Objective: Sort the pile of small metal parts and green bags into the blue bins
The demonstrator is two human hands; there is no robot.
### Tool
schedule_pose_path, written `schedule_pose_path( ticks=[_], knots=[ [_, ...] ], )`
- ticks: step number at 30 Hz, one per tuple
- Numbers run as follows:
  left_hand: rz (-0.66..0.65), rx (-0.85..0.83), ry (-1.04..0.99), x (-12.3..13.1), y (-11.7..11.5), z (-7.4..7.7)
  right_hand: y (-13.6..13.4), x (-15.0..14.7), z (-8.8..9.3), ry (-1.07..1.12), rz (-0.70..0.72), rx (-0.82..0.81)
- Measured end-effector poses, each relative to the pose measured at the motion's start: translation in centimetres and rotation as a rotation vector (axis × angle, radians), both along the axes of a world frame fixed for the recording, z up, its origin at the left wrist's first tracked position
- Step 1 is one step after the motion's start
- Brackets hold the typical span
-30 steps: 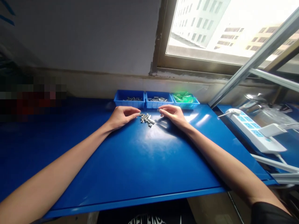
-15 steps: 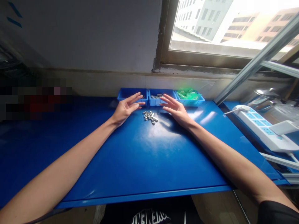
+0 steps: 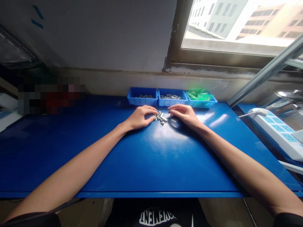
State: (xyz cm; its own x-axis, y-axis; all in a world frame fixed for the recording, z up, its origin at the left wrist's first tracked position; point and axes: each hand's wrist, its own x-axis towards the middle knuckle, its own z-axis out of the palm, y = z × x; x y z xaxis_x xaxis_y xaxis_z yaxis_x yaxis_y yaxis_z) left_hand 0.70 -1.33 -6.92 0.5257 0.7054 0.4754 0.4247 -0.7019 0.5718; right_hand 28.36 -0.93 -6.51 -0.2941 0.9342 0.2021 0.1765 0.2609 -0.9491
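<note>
A small pile of shiny metal fittings (image 3: 162, 118) lies on the blue tabletop, a few of them longer than the others. At its left edge is my left hand (image 3: 139, 117), thumb and fingers apart, with the fingertips over or touching the nearest pieces. My right hand (image 3: 186, 114) hovers just right of the pile, fingers bent and slightly spread, nothing visible in them. Behind the hands stand a left blue bin (image 3: 142, 101) with small dark metal parts, a middle blue bin (image 3: 172, 102) with longer metal pieces, and a right blue bin (image 3: 201, 103) holding green plastic bags (image 3: 200, 94).
The blue table (image 3: 151, 170) runs back to the wall. On the right are a white power strip (image 3: 276, 132) with a cable and a slanted metal frame bar (image 3: 262, 71). A window (image 3: 227, 28) is above. Something blurred out sits at the far left.
Both hands have come down and closer to the metal pile from above and beside it, their fingers more bent. The camera view has shifted a little left.
</note>
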Motion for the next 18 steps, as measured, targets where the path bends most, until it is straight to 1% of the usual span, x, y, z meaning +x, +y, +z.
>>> schedule_pose_path(
  ticks=[3, 7, 12, 15, 18],
  knots=[
    [0.004, 0.025, 0.014, 0.05, 0.00, -0.07, -0.04, -0.02, 0.13, -0.035, 0.002, 0.000],
    [0.061, -0.004, -0.023, 0.05, 0.22, -0.23, -0.09, -0.05, 0.18, -0.065, 0.012, 0.006],
    [0.173, -0.147, -0.130, -0.15, 0.46, -0.30, -0.09, -0.09, -0.12, -0.126, 0.058, 0.059],
    [0.211, -0.232, -0.202, -0.48, 0.64, -0.34, -0.15, -0.16, -0.23, -0.166, 0.081, 0.115],
    [0.250, -0.277, -0.267, -0.70, 0.85, -0.48, -0.27, -0.27, -0.24, -0.219, 0.099, 0.188]
  ],
)
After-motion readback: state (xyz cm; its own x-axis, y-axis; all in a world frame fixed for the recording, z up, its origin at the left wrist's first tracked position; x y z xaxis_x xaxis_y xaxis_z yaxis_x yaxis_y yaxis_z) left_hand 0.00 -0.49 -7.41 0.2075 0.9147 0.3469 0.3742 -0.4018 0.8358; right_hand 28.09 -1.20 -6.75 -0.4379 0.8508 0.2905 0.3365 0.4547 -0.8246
